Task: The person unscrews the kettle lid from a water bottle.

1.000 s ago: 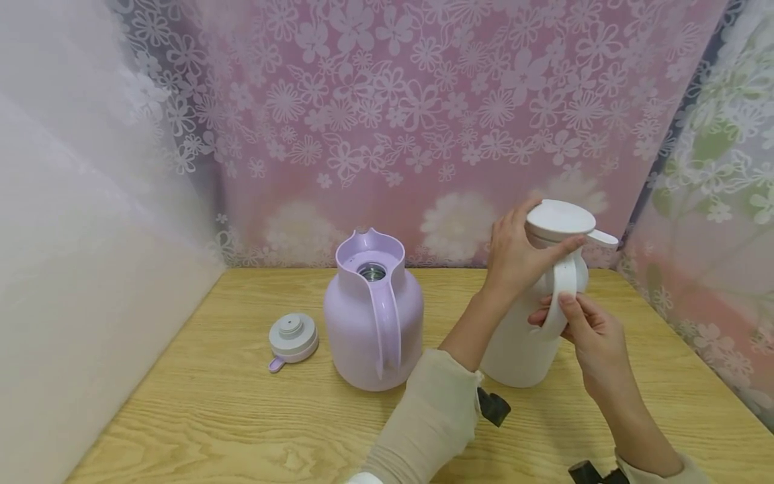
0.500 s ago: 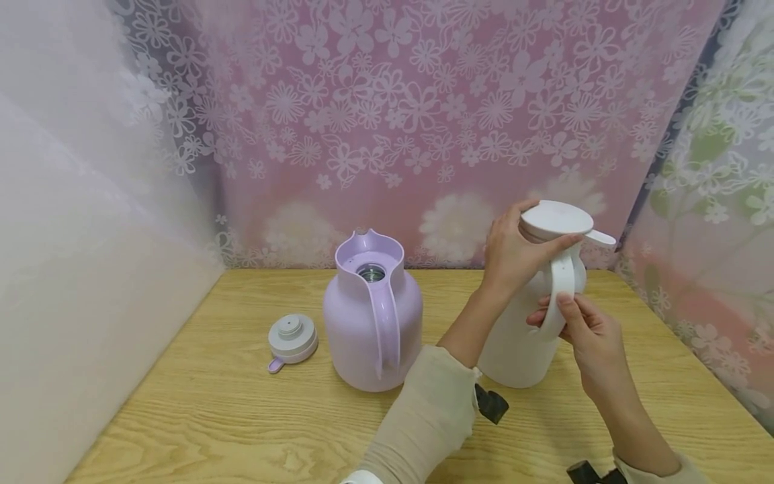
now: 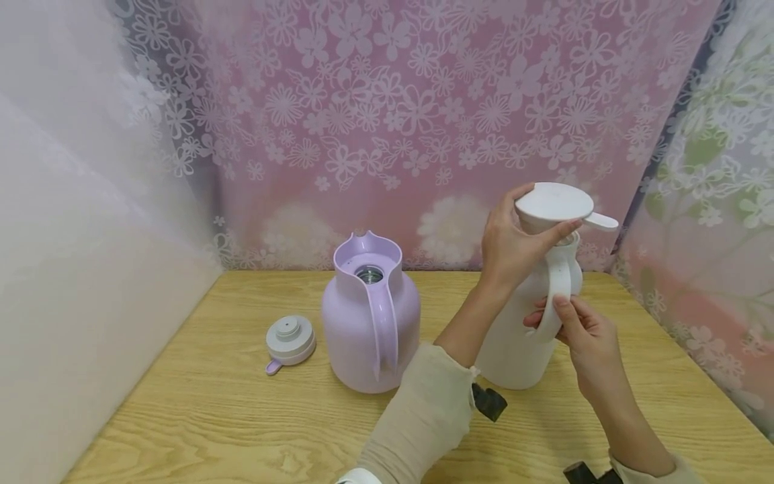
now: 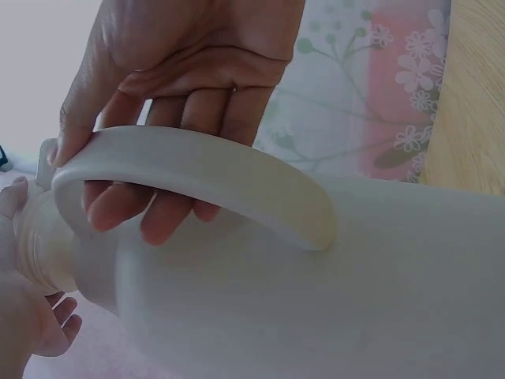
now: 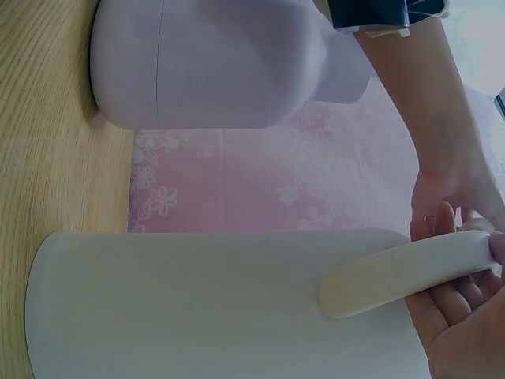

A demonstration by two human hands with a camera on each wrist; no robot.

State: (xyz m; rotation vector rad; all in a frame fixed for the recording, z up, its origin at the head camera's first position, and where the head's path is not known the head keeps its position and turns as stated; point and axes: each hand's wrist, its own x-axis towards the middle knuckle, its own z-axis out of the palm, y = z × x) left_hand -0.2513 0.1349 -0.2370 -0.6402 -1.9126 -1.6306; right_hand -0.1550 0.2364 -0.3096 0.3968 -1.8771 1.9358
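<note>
My left hand point(image 3: 517, 245) grips the white lid point(image 3: 555, 202) of a white vacuum jug point(image 3: 514, 349), thumb on the near side and fingers round the far side. The lid sits tilted above the jug's neck, its tab pointing right; part of the rim shows beneath it. In the left wrist view a pale ribbed part point(image 4: 49, 245) shows between hand and jug. My right hand point(image 3: 589, 343) pinches the jug's handle point(image 3: 557, 296), thumb outside and fingertips through the loop. The jug stands upright on the table. How far the lid's plug is out is hidden by my left hand.
A lilac vacuum jug point(image 3: 371, 329) stands uncovered to the left, its handle towards me. Beside it a grey-and-lilac stopper point(image 3: 290, 341) lies on the wooden table point(image 3: 224, 417). Flowered cloth point(image 3: 363, 121) hangs behind, with screens at both sides.
The white lid has risen off the jug's neck in my left hand and shifted slightly left. My right hand keeps its hold on the handle. The lilac jug and stopper stay put.
</note>
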